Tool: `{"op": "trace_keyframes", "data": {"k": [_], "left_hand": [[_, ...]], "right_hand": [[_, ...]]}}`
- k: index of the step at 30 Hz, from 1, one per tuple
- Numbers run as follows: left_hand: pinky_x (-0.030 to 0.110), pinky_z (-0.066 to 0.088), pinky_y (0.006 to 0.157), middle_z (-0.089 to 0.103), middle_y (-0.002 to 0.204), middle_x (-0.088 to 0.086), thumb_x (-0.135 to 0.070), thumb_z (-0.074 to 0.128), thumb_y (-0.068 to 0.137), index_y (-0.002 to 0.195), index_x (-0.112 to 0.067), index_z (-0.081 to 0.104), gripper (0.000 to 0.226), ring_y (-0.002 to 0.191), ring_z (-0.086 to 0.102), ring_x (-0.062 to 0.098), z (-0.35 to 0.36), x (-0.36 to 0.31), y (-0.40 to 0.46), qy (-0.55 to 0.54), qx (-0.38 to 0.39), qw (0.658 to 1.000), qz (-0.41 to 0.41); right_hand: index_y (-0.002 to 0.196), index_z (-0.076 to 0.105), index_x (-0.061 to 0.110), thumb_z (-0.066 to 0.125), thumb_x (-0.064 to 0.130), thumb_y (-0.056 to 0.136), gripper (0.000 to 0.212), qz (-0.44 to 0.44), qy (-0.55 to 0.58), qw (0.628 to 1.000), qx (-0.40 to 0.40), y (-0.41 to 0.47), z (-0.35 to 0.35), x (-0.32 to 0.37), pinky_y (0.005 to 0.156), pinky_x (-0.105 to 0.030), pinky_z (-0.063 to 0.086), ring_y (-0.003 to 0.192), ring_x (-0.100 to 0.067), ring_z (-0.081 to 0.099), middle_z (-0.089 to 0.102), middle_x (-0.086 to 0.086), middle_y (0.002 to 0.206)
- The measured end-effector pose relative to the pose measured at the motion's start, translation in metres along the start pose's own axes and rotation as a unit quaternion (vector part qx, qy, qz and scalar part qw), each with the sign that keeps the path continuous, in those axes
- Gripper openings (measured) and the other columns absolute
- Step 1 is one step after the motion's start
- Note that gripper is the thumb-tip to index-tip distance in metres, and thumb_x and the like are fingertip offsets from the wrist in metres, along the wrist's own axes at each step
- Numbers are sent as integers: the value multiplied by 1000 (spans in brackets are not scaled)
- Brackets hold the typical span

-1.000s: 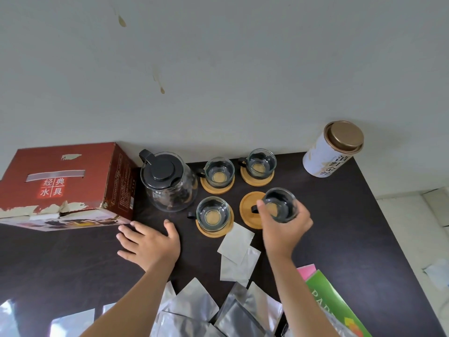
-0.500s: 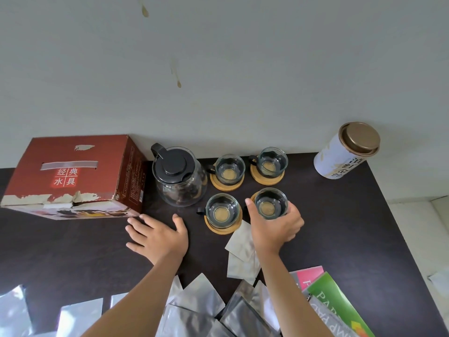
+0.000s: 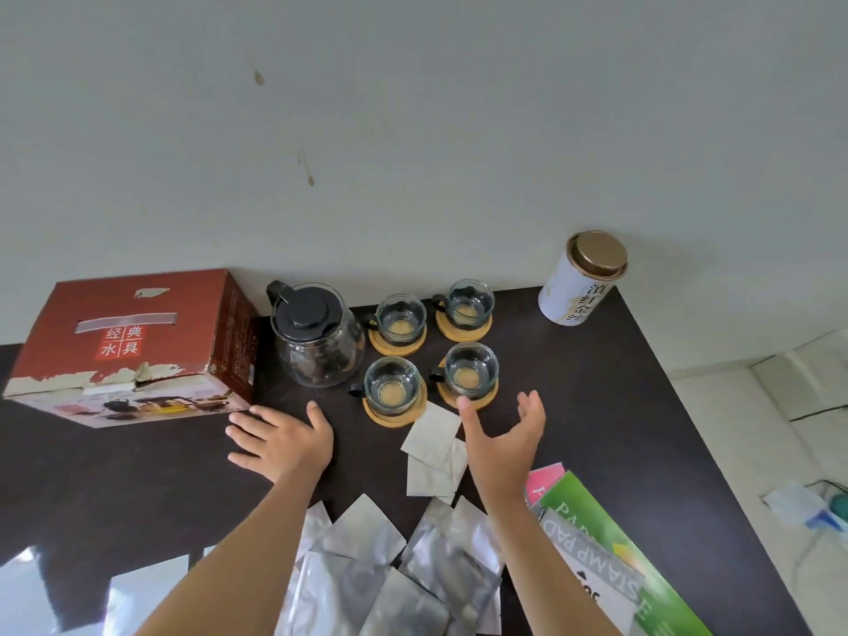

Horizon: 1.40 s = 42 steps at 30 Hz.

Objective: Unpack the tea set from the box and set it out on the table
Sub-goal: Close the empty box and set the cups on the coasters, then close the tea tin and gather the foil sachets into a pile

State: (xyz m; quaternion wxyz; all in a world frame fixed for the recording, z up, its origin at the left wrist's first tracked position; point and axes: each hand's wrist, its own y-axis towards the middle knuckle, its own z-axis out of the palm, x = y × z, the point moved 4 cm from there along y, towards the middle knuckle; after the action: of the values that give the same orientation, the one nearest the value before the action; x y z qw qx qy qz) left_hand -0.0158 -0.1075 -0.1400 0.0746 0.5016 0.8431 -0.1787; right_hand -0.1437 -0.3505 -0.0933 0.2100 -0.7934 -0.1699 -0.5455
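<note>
Standing in a two-by-two block on the dark table [image 3: 573,383], four clear glass cups [image 3: 471,376] with black handles each sit on a round wooden coaster [image 3: 468,399], beside the black-lidded glass teapot [image 3: 316,342]. Right hand [image 3: 502,433] hovers spread and empty just before them; left hand [image 3: 282,440] lies flat, fingers apart, near the red box [image 3: 133,346].

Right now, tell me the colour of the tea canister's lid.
Bronze-gold lid on the white tea canister, head view.

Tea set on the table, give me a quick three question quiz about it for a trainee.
1. How many glass cups sit on wooden coasters?
2. True or false: the right hand is gripping a cup.
3. The teapot stands between the cups and which object: A) white tin B) red box C) green pad?

Key:
1. Four, for example the near right cup on its coaster.
2. False; it is open and empty.
3. B, the red box.
</note>
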Motion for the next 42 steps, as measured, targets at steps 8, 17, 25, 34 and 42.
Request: {"op": "trace_keyframes", "data": {"k": [8, 17, 25, 34, 42], "left_hand": [[39, 48, 77, 45, 122, 11, -23, 66, 79, 120, -7, 48, 48, 102, 53, 27, -49, -65, -97, -212, -26, 961, 174], [34, 46, 93, 47, 120, 4, -34, 65, 83, 125, -8, 45, 53, 111, 48, 18, -24, -217, -175, -227, 49, 889, 395], [31, 39, 96, 36, 135, 6, -50, 75, 70, 139, -8, 29, 92, 127, 37, 22, 34, -312, -176, -185, 150, 884, 401], [35, 46, 92, 34, 137, 7, -36, 77, 70, 141, -11, 20, 95, 126, 38, 23, 85, -375, -167, -213, 158, 903, 338], [39, 49, 85, 46, 118, 3, -42, 77, 60, 126, -15, 38, 81, 104, 53, 22, 71, -365, -159, -264, 132, 895, 333]], "right_hand": [[145, 31, 7, 71, 29, 84, 76, -70, 39, 997, -12, 41, -43, 58, 98, -23, 35, 132, -18, 43, 41, -12, 145], [116, 55, 10, 70, 21, 79, 41, -186, 1, 982, -16, 144, -83, 116, 82, -12, 40, 107, -17, 50, 57, 3, 108], [134, 43, 7, 69, 41, 77, 71, -142, -160, 976, 36, 226, -74, 118, 91, -40, 44, 120, -32, 41, 47, -12, 129], [132, 45, 19, 72, 58, 71, 78, -182, -292, 939, 28, 263, -62, 107, 88, -37, 45, 115, -26, 41, 49, -3, 128], [123, 53, 15, 79, 44, 69, 66, -242, -84, 964, -72, 233, -97, 100, 94, -24, 36, 108, -12, 45, 55, 1, 120]]}}
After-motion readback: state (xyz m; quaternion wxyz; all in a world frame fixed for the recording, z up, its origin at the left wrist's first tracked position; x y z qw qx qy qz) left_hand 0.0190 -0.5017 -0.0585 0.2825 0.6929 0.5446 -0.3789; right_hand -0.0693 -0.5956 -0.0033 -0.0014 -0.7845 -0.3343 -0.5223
